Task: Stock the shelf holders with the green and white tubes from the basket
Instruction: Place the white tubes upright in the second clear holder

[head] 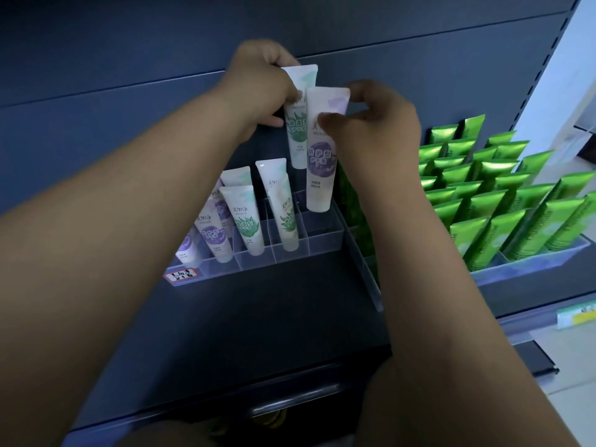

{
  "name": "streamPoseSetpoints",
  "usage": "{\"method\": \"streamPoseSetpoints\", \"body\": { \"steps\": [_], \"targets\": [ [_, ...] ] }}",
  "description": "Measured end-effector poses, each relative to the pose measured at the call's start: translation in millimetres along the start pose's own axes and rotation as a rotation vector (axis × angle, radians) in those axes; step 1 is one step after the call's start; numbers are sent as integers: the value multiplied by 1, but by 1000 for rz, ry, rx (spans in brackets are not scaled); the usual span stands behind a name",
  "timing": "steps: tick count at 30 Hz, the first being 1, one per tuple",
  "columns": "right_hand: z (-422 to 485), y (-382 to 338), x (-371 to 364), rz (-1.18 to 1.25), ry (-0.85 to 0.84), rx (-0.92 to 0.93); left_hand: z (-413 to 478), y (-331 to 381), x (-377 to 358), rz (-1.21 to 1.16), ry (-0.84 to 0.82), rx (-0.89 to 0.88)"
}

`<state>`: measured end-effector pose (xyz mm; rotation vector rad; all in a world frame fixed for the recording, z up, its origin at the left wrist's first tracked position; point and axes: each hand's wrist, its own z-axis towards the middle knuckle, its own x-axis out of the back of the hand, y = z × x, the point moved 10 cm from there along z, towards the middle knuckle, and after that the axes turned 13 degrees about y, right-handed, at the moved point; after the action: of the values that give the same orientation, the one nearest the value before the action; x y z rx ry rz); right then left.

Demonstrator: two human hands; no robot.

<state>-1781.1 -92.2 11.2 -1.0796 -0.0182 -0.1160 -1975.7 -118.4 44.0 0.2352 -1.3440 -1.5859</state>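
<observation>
Collision is looming as the left hand, gripping a green tube, and the right hand, pinching a purple tube, are crowding together above the holder and its leaning tube.

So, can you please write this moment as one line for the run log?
left hand: holds green tube above holder | right hand: pinches purple tube, lower end at holder's right end | holder: partly filled

Dark shelf bears clear holders

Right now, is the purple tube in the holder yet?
Not quite: the right hand pinches the purple tube, its lower end at the holder's rim.
</observation>
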Motion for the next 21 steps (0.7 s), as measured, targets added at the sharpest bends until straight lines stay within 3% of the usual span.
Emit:
{"method": "streamPoseSetpoints", "body": {
  "steps": [10, 21],
  "targets": [
    [2, 8, -13, -111, -106, 39, 4, -22, -26, 200, -64, 40],
    [-2, 6, -27, -402, -225, 294, 2, -42, -46, 350, -195, 61]
  ]
}}
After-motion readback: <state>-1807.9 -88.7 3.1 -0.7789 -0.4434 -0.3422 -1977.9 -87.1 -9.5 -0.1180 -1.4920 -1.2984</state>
